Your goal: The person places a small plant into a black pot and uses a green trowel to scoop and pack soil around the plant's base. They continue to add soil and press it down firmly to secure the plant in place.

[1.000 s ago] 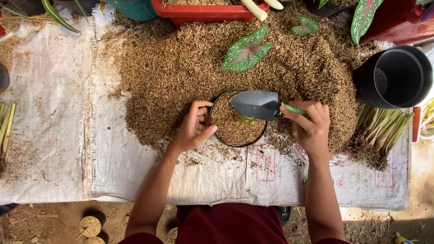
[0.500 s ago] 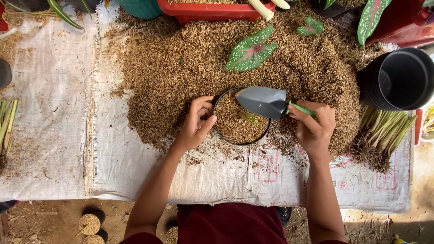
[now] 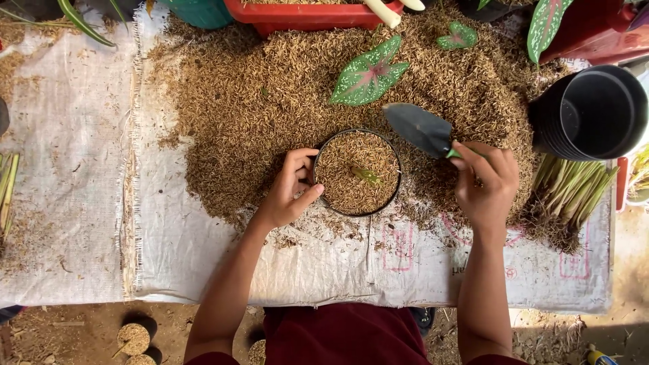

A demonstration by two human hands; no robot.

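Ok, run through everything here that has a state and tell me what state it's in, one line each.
Small round black pot: upright, filled with husk, a small sprout in the middle.
Left hand: gripping the pot's rim.
Right hand: holding the trowel's green handle.
Grey metal trowel: blade empty, over the husk pile.
Stack of large black pots: tipped on its side, empty.
Bundle of green stalks: lying flat.

You have one view only, from the camera on your head, looking almost straight down. It sits close enough that your forearms enter from the bottom edge and the white woven sheet (image 3: 81,203) fills the picture nearly edge to edge. The sheet's near edge and bare ground run along the bottom; its far edge is cut off at the top.
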